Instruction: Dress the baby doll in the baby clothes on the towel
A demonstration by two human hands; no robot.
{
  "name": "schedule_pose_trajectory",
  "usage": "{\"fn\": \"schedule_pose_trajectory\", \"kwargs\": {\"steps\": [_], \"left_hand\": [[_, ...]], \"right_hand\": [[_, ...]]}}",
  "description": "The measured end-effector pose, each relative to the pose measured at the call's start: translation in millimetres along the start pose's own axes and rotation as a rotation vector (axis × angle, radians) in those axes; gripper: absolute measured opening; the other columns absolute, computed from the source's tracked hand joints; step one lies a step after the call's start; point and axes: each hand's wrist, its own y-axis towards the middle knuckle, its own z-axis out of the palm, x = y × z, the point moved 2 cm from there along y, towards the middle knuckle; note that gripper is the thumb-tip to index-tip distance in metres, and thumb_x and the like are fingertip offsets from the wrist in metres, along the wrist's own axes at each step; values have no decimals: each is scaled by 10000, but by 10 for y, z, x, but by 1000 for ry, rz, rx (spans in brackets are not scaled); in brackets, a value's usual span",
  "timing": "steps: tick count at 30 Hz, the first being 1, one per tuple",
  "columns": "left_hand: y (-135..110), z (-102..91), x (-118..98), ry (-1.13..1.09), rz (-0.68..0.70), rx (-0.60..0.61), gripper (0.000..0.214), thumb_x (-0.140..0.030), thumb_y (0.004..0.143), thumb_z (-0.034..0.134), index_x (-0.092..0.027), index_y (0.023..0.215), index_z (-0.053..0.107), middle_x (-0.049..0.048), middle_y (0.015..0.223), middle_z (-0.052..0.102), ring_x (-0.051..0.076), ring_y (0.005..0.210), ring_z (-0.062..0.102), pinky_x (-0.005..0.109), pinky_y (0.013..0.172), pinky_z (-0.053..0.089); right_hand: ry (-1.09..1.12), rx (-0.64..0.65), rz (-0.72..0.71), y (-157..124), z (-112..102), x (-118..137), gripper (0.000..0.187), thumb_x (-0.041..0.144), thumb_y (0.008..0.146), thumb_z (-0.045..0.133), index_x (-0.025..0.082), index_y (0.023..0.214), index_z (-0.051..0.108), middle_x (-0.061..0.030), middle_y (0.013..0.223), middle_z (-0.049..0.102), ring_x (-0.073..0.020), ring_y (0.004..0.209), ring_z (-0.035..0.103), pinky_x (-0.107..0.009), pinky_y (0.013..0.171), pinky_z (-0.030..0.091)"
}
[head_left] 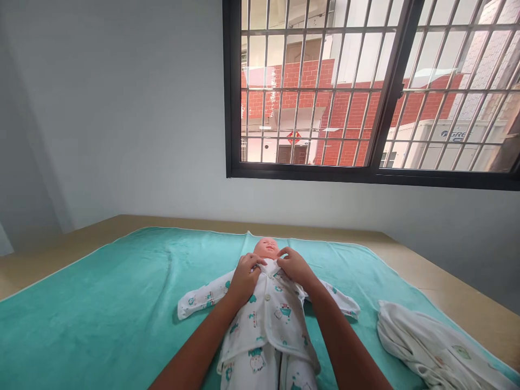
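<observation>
A baby doll [267, 247] lies on its back, dressed in a white printed baby jacket [266, 311] and matching trousers [254, 365]. Both sleeves stretch out to the sides, and the front is fastened down the middle. At the neckline, my left hand [246, 275] has its fingers bent and closed on the left side of the collar. Opposite it, my right hand [296, 266] pinches the collar's right side beside the doll's chin. The doll's hands are hidden in the sleeves.
A teal blanket [101, 298] covers most of the wooden table [455, 276]. At the right lies a crumpled white garment [434, 341]. Behind the table stands a grey wall [122, 108] with a barred, dark-framed window [300, 171].
</observation>
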Motion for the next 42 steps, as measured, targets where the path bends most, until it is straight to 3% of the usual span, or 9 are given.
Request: {"fn": "schedule_pose_trajectory", "kwargs": {"steps": [2,6,9,13,16,20,23,34,42], "left_hand": [[2,-11,-3,-2,0,-23,290,-80,764,448,-220,838,692,52,1017,636,222,1056,540,402,980,412],[-58,-55,-80,-44,39,-27,307,-78,779,467,-236,916,691,42,1125,629,207,1130,528,391,1023,399],[-175,-86,-136,-96,82,43,272,-106,802,510,-247,934,702,32,1169,639,203,1173,519,386,1064,373],[-326,-112,-115,-208,-1,64,189,-141,811,552,-232,924,673,37,1207,638,209,1192,531,381,1070,382],[-381,-124,-104,-250,-56,49,133,-198,844,559,-227,943,644,42,1215,631,213,1192,538,382,1069,389],[-398,-120,-177,-187,-19,67,172,-236,888,522,-231,965,675,44,1221,627,213,1211,522,398,1104,356],[-415,-102,-241,-146,-7,86,185,-216,874,539,-233,977,692,44,1236,625,214,1233,504,402,1115,347],[-495,-84,-265,-97,-24,158,309,-227,902,518,-285,1141,705,22,1378,539,220,1334,411,411,1172,284],[-486,-91,-278,-94,-47,191,387,-169,877,488,-306,1180,685,17,1388,518,224,1352,386,428,1187,263]], "right_hand": [[-84,15,3,-51,-120,27,211,208,783,553,174,986,599,-18,733,661,-132,581,551,-225,534,316],[-243,15,-39,-254,-279,263,188,355,815,576,181,873,615,-62,775,661,-177,665,564,-259,565,301],[-385,172,-157,-456,-261,551,354,533,817,553,199,716,613,-54,716,645,-192,669,563,-269,557,292],[-561,327,-238,-640,-169,766,363,510,837,519,199,669,600,-45,647,616,-179,617,544,-271,536,266],[-529,262,-266,-702,-68,688,318,449,849,533,196,658,565,-48,620,595,-157,576,506,-277,534,231],[-416,-25,-292,-792,81,375,226,308,890,483,200,693,500,-39,683,606,-145,591,484,-290,553,190],[-302,-132,-315,-859,143,188,208,280,912,458,202,720,476,-15,720,607,-139,622,488,-277,568,207],[-198,-134,-441,-882,124,133,163,221,885,450,205,739,521,11,741,604,-129,653,486,-251,621,280],[2,-33,-354,-783,122,65,133,216,813,485,207,711,569,25,651,583,-132,617,476,-248,581,303]]}}
